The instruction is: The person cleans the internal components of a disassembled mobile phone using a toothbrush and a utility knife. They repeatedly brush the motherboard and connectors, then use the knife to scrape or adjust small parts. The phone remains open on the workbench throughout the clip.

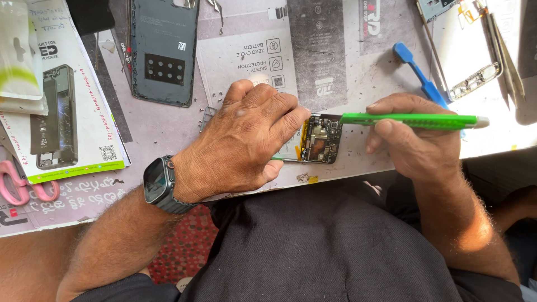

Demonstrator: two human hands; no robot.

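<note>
An opened phone (321,140) with bare circuit board and orange flex cable lies near the front edge of the work mat. My left hand (246,140) lies over most of it, fingers curled down, pressing it flat; a dark smartwatch (158,182) is on that wrist. My right hand (414,137) grips a bright green pen-shaped tool (411,119), held level, its tip at the phone's upper right corner.
A grey phone back cover (163,50) lies at the back left. A battery package (67,106) and pink scissors (25,187) sit at the left. A blue plastic pry tool (419,75), tweezers (506,53) and a phone frame part (475,81) lie at the back right.
</note>
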